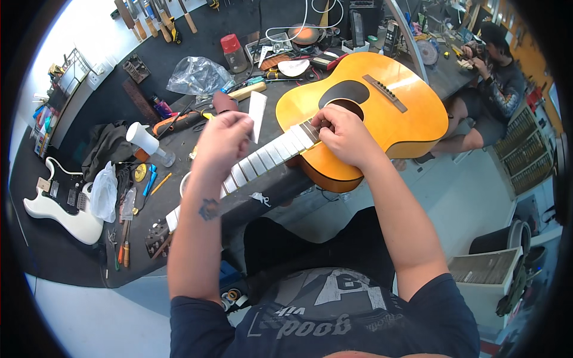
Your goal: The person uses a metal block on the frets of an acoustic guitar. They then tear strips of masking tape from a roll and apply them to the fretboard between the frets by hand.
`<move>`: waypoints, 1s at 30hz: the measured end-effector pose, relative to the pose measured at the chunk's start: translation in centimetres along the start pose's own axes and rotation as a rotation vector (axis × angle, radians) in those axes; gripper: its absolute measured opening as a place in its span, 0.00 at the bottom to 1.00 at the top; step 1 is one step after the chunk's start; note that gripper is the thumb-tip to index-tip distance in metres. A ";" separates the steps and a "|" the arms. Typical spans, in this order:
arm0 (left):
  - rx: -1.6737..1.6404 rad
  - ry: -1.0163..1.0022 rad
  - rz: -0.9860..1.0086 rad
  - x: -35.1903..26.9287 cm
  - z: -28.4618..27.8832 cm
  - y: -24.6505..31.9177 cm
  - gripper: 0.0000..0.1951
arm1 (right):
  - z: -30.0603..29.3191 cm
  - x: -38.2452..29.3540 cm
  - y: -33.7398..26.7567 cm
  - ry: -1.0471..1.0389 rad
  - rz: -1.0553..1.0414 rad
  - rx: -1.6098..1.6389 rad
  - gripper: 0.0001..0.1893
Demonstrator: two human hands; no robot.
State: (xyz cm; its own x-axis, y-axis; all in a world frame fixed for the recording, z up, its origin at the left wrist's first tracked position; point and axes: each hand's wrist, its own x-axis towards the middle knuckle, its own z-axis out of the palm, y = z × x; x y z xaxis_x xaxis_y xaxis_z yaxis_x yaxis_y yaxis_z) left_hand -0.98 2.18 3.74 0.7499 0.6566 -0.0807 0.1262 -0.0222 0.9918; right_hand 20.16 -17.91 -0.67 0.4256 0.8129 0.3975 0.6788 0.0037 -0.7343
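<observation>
An acoustic guitar (403,121) with a yellow-orange top lies across the workbench edge, its neck pointing to the lower left. White strips of tape (255,164) cover the fretboard between the frets. My right hand (342,134) rests at the upper end of the fretboard by the soundhole, fingertips bent down on it; whether they hold something small is unclear. Raised over the bench beside the neck is my left hand (228,134), fingers curled and somewhat blurred. A white strip (257,116) shows just beyond its fingertips; whether the hand holds it cannot be told.
A white electric guitar body (67,219), a spray bottle (150,141), a plastic bag (197,76) and a red-capped jar (233,53) lie or stand on the workbench (192,127). Screwdrivers (126,250) lie at left. Another person (497,80) sits at the bench's far right.
</observation>
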 end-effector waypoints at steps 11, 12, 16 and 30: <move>0.098 0.063 0.022 -1.4 5.7 -2.3 0.11 | -0.2 0.3 0.0 -0.013 0.048 0.016 0.11; 0.105 0.061 0.020 -1.4 5.8 -2.3 0.11 | -0.2 0.3 0.0 -0.013 0.052 0.019 0.11; 0.152 0.085 0.023 -1.6 6.0 -2.2 0.11 | -0.3 0.1 0.1 -0.013 0.048 0.028 0.11; 0.437 0.139 0.121 -2.3 8.0 -0.3 0.13 | -0.1 0.4 0.1 -0.005 0.039 0.010 0.10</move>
State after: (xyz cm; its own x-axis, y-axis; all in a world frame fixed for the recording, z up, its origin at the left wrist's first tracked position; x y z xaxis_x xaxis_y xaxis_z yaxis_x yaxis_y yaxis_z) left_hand 2.41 -5.37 2.86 0.6861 0.7234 0.0768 0.3268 -0.4008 0.8559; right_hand 20.45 -17.69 -0.55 0.4487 0.8153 0.3660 0.6559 -0.0223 -0.7545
